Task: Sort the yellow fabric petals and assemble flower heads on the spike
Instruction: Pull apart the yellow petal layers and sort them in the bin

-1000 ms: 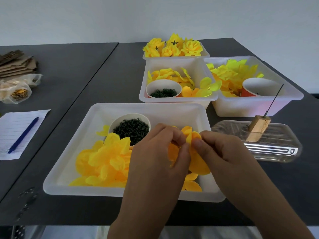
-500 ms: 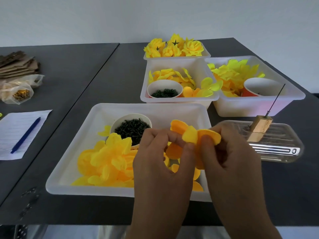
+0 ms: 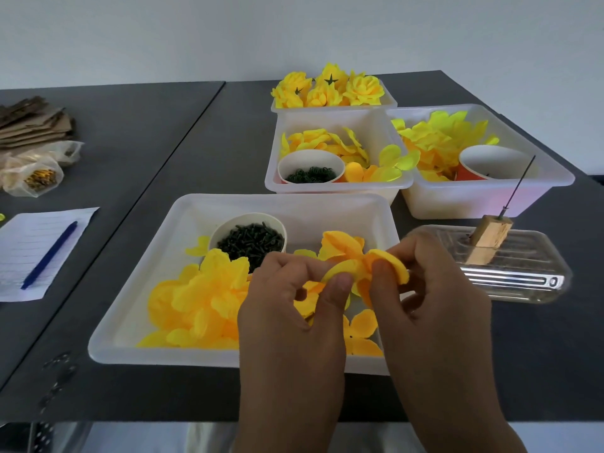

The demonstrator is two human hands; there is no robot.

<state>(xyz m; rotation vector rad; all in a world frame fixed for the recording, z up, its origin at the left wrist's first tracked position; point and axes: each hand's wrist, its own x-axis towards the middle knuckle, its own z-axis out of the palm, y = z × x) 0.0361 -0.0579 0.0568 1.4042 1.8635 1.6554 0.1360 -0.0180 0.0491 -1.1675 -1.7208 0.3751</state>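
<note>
A small cluster of orange-yellow fabric petals (image 3: pixel 359 259) is held up between two hands, just above the right half of a wide white tray (image 3: pixel 137 308). The left hand (image 3: pixel 294 322) pinches its near edge between thumb and forefinger; the right hand (image 3: pixel 434 305) pinches the other side, thumb pressed on a rounded petal. Both hands are closed on the fabric, fingertips nearly meeting.

The spike (image 3: pixel 518 188) is a thin dark needle rising from a small wooden block (image 3: pixel 488 238), which sits on a clear ribbed plastic lid (image 3: pixel 523 282). It lies to the right of the petals and a little farther from the person, leaning up and to the right. The right hand is the nearer one (its knuckles are close to the lid's left edge).

Compared with half a second earlier, the petals have lifted slightly and spread, with one petal now standing above the fingers, and the hands sit a touch farther right.

In the tray, a heap of loose yellow petals (image 3: pixel 202 299) lies left of the hands, beside a paper cup of dark green pieces (image 3: pixel 250 241). Beyond are three more white bins (image 3: pixel 340 188) holding petals and finished flower heads (image 3: pixel 330 88).
</note>
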